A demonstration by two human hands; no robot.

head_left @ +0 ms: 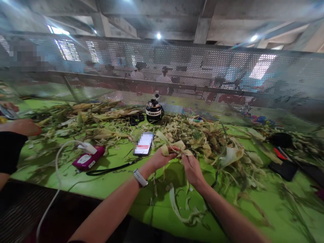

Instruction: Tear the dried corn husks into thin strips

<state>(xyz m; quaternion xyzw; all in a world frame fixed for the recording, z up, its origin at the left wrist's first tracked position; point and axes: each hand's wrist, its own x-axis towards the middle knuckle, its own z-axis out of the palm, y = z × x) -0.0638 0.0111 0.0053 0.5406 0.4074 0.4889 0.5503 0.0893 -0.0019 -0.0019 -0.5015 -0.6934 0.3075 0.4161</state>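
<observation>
Both my hands meet over the front of the green table [101, 184], working on pale strips of corn husk [180, 145]. My left hand [162, 158], with a light watch [140, 178] on its wrist, pinches the husk from the left. From the right, my right hand [192, 168] has its fingertips closed on the same husk. Exactly how the strips run between the fingers is too small to tell. A phone [143, 143] with a lit screen lies just left of my hands. Below them, a curled husk strip [174, 202] rests on the table.
Heaped dry husks [202, 138] spread across the table. A black "ENERGY" jug [154, 113] stands before a perforated metal screen [177, 64]. At left lie a magenta power block [88, 158] with a white cable [57, 168] and another person's arm [15, 135]. A black pouch [283, 168] lies right.
</observation>
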